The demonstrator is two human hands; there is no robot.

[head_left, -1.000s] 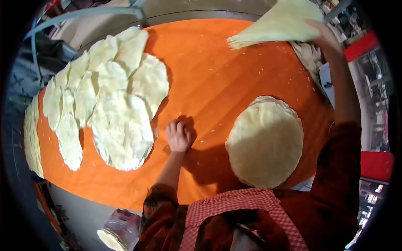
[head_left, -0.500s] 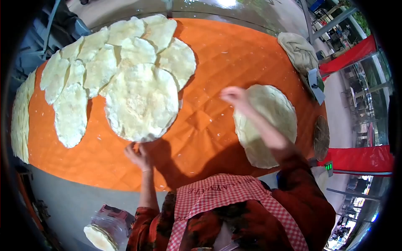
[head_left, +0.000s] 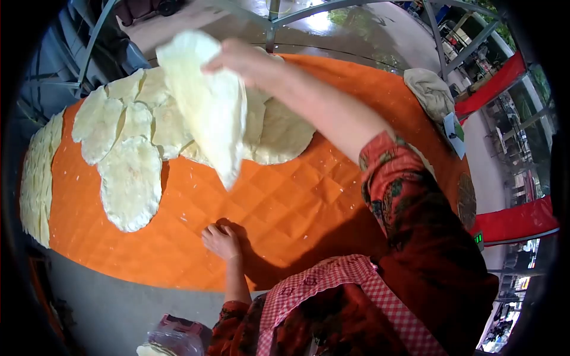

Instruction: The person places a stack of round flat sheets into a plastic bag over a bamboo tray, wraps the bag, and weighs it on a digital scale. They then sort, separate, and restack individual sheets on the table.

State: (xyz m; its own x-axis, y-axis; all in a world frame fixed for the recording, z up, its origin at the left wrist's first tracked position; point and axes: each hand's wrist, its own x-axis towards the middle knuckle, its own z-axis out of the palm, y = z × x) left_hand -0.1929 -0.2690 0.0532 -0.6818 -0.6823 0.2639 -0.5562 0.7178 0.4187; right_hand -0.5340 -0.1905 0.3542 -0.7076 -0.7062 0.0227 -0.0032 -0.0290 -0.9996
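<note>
My right hand [head_left: 244, 62] is closed on the edge of a large, thin flatbread [head_left: 205, 107]. This flatbread hangs folded and slanted above the far side of the orange cloth [head_left: 285, 207], its lower tip pointing toward me. Beneath and around it, several overlapping flatbreads [head_left: 151, 127] lie on the cloth, partly hidden by the lifted one. My left hand [head_left: 221, 240] rests on the near part of the cloth with its fingers loosely bent and a little apart, and nothing shows in it. An oval flatbread [head_left: 130, 184] lies flat to its upper left.
A stack of flatbreads [head_left: 38, 178] stands along the left edge. Beige fabric [head_left: 428, 89] and a round woven mat [head_left: 466, 199] are at the right edge. Below the table, a bag [head_left: 175, 335] sits by more flatbread. My right sleeve mostly covers another flatbread [head_left: 423, 159].
My right hand has swung far to the left and up. The big round flatbread near my left hand is lifted off and folded over. My left hand has let its edge go.
</note>
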